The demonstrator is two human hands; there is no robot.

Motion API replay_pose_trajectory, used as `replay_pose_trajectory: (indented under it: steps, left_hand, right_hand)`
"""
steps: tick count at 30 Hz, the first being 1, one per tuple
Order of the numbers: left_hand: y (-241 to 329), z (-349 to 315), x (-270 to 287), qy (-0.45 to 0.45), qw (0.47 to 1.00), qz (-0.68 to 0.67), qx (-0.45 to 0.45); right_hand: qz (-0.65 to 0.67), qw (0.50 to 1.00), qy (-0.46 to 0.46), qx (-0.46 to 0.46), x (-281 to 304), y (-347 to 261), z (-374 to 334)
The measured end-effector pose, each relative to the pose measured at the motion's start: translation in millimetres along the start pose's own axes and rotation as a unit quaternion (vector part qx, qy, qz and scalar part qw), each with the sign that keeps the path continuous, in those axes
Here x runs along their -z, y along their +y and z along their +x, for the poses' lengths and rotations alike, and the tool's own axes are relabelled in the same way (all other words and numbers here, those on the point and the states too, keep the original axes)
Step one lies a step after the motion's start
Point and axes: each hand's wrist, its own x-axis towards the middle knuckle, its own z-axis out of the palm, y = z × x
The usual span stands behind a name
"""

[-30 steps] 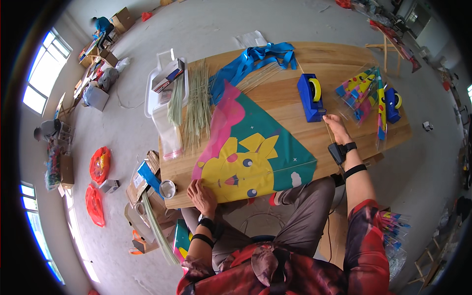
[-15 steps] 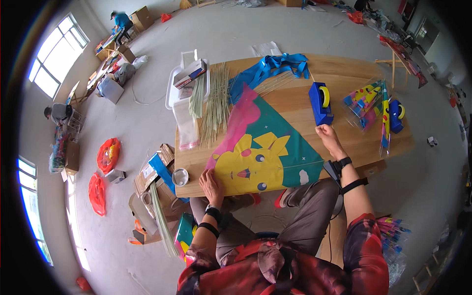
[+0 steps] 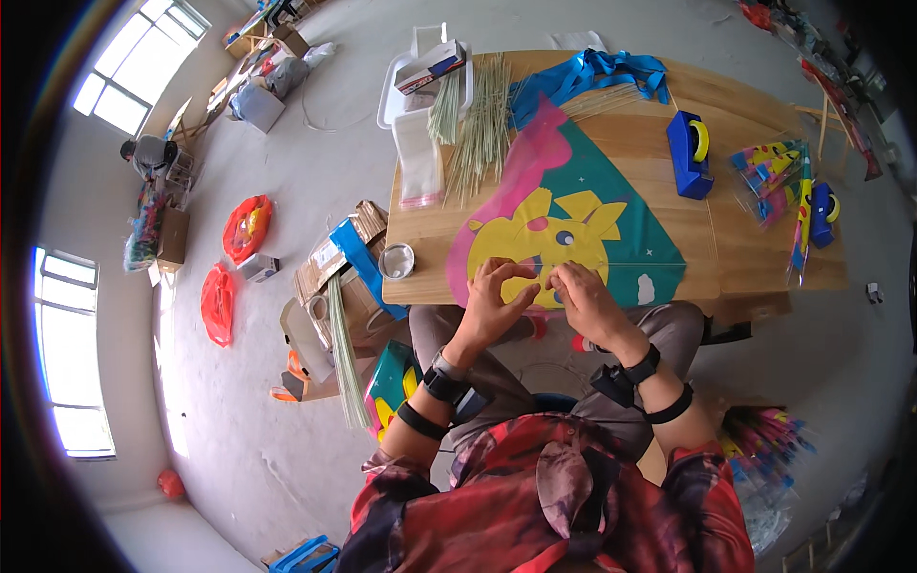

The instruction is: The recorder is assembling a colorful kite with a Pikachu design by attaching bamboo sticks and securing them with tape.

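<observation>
A triangular kite sail (image 3: 659, 229) lies on the wooden table before me, green and pink with a large yellow cartoon face. Both my hands hover over its near edge, close together. My left hand (image 3: 492, 304) has its thumb and forefinger curved toward each other with a small gap between the tips. Thumb and fingers of my right hand (image 3: 590, 304) are pinched together; what they hold is too small to make out. A thin pale line (image 3: 648, 264), like a slender stick, crosses the sail at the height of my fingers and runs on to the right.
Beyond the sail lie thin pale sticks (image 3: 482, 124) and blue ribbon (image 3: 597, 69). A white tub (image 3: 389, 100) stands at the back left, a small round container (image 3: 396, 261) at the near left corner. A blue tape dispenser (image 3: 686, 158) and folded kites (image 3: 769, 177) are to the right.
My right hand has come left from beside the tape dispenser to the middle of the sail. The left has lifted off the sail's corner and moved right. A thin line now crosses the sail.
</observation>
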Motion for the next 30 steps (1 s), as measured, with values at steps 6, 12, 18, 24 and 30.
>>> replay_pose_trajectory:
  steps: [6,12,18,24,30]
  left_hand:
    - [-10.3,-18.0,0.2,0.022,0.998,0.063,0.003]
    - [-10.9,-38.8,-12.3,0.064,0.986,0.140,-0.064]
    - [-34.6,-56.1,-19.4,0.053,0.955,0.234,-0.175]
    - [-61.9,-36.1,-12.6,0.156,0.982,0.101,0.027]
    - [-109.1,-0.6,5.3,0.106,0.937,-0.179,0.280]
  right_hand:
    - [-0.058,0.998,-0.019,0.018,-21.2,-2.1,-3.5]
    - [-0.066,0.997,-0.030,0.020,-41.8,8.9,-6.5]
    - [0.195,0.962,-0.029,-0.187,-78.8,47.7,-18.7]
    - [0.162,0.962,0.056,-0.212,-76.5,60.1,-6.8]
    - [0.023,0.993,0.054,-0.104,-89.1,58.9,7.6]
